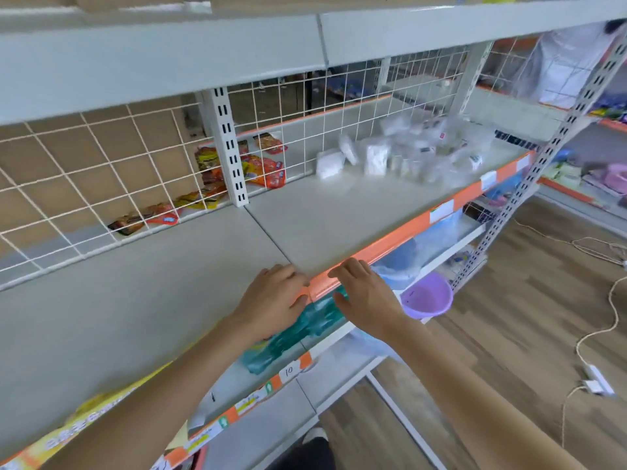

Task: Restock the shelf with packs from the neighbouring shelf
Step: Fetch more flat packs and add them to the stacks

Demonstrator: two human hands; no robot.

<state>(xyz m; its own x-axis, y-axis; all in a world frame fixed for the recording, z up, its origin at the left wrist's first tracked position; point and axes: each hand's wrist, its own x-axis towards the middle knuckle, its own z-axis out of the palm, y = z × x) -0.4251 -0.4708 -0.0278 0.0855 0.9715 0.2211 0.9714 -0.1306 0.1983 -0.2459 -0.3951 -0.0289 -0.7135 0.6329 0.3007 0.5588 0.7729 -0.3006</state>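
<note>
Both hands resting at the front lip of a grey shelf board, holding nothing.

Left hand [274, 296] and right hand [364, 293] are lying side by side at 6 o'clock, fingers loosely extended over the orange edge strip [400, 232], gripping no pack. Clear plastic packs [417, 147] are sitting heaped at 1 o'clock on the neighbouring shelf [339, 212]. Red and yellow snack packets [261, 167] are lying at 11 o'clock behind the wire grid [84, 184]. A purple basin [427, 295] is sitting at 4 o'clock, lower down.

Clear packs [424, 154] lie heaped on the right shelf [339, 215].
</note>
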